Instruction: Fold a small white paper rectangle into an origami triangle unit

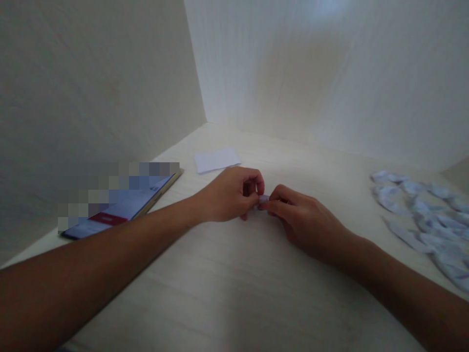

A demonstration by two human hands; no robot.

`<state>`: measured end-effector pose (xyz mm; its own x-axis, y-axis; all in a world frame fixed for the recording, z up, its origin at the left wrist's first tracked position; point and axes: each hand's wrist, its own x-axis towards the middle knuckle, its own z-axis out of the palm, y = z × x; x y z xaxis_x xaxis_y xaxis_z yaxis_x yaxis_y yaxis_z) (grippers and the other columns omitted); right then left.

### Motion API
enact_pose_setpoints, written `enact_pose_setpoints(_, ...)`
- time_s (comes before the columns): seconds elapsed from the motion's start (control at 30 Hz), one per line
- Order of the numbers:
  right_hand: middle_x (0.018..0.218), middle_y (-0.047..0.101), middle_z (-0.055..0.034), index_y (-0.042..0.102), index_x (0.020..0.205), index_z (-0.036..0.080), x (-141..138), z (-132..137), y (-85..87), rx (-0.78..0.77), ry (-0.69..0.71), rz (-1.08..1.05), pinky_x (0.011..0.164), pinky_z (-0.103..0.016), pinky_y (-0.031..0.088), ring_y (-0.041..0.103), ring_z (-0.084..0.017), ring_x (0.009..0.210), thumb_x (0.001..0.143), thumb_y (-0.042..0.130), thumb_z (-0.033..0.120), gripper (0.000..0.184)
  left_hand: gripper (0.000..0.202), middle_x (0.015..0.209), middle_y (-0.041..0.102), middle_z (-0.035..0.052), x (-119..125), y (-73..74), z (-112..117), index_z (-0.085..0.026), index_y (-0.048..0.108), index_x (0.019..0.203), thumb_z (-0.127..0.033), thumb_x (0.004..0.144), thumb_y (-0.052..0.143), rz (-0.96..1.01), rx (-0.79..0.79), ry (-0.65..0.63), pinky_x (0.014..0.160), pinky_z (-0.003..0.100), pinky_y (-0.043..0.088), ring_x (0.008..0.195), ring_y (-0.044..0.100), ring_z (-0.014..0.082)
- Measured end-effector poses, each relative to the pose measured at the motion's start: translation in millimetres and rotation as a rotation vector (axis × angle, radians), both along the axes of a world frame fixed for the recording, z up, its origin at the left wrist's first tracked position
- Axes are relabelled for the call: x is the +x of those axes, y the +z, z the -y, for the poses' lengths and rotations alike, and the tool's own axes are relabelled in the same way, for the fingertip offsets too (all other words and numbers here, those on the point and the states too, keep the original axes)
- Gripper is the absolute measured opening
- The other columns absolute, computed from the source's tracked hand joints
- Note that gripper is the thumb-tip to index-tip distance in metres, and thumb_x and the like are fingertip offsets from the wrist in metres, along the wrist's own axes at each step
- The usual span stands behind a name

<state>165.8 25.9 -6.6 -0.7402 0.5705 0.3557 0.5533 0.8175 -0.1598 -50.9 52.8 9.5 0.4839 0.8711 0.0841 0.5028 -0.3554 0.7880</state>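
Between my two hands, just over the middle of the table, is a small piece of white paper (264, 198), mostly covered by fingers. My left hand (234, 193) pinches its left end between thumb and fingertips. From the right, my right hand (302, 215) grips the other end with curled fingers. Whether the paper is rolled or folded I cannot make out. Behind my left hand lies a flat stack of white paper slips (217, 160).
Many crumpled or twisted white paper pieces (436, 220) lie spread at the right of the pale table (256, 293). A book-like item (124, 205), partly pixelated, rests at the left by the wall (91, 88). Another wall (311, 73) closes off the back.
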Motion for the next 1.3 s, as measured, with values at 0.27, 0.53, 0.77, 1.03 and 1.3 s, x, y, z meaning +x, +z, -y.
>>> enact_pose_setpoints(0.27,0.103,0.067,-0.0079,0.068,0.118,0.019,8,-10,-0.3,-0.105,0.062,-0.124,0.078,-0.031,0.050,0.063,-0.018,0.087,0.100,0.046,0.006,0.031,0.011,0.061,0.068,-0.0013,-1,0.0,-1,-0.017,0.069,0.083,-0.014,0.085,0.059,-0.007,-0.015,0.016,0.041,0.018,0.043,0.047,0.068,0.0144)
enact_pose_setpoints(0.53,0.097,0.060,-0.0065,0.064,0.133,0.019,3,-7,5.0,-0.021,0.004,0.081,0.078,-0.032,0.045,0.055,-0.020,0.083,0.104,0.044,0.008,0.037,0.014,0.060,0.063,-0.0056,-1,-3.1,1,-0.017,0.067,0.098,-0.014,0.086,0.060,0.046,0.031,0.020,0.043,0.017,0.043,0.043,0.064,0.0108)
enact_pose_setpoints(0.77,0.097,0.060,-0.0070,0.064,0.132,0.019,-2,0,20.3,0.059,-0.056,0.272,0.076,-0.036,0.041,0.051,-0.019,0.074,0.102,0.041,0.005,0.040,0.011,0.059,0.060,-0.0065,1,-3.1,0,-0.017,0.060,0.091,-0.009,0.084,0.059,0.079,0.028,0.001,0.040,0.016,0.040,0.041,0.060,0.0089)
enact_pose_setpoints(1.03,0.099,0.062,-0.0088,0.063,0.132,0.017,-6,5,29.2,0.093,-0.054,0.348,0.072,-0.035,0.040,0.054,-0.018,0.072,0.099,0.043,0.003,0.041,0.011,0.059,0.060,-0.0058,1,-3.5,0,-0.018,0.057,0.087,-0.009,0.082,0.061,0.098,-0.030,-0.004,0.037,0.017,0.041,0.041,0.060,0.0108)
enact_pose_setpoints(1.3,0.100,0.066,-0.0086,0.066,0.122,0.016,7,-8,9.9,0.023,0.002,0.098,0.074,-0.032,0.045,0.061,-0.020,0.081,0.100,0.046,0.005,0.031,0.006,0.063,0.069,-0.0004,-2,0.6,-2,-0.014,0.067,0.083,-0.014,0.087,0.063,0.072,0.005,-0.049,0.044,0.019,0.047,0.047,0.067,0.0128)
